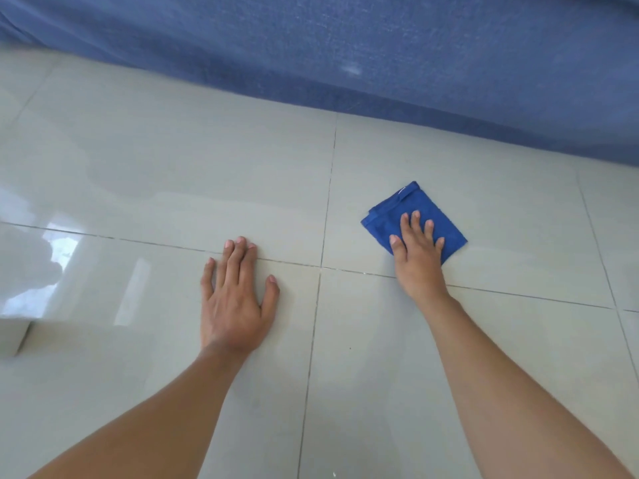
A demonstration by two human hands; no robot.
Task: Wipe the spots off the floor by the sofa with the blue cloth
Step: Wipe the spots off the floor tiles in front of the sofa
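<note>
Both hands flat: right hand (419,252) on blue cloth (390,216), left hand (235,295) on floor (173,167).

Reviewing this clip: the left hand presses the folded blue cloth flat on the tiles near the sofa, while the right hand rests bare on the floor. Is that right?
Not quite: the hands are swapped. The head view shows the right hand pressing the folded blue cloth flat on the tiles near the sofa, while the left hand rests bare on the floor.

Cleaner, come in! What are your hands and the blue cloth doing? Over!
Right hand flat on folded blue cloth, pressing it to the floor near the sofa. Left hand open, braced on bare tile. Nothing in the way.
</note>
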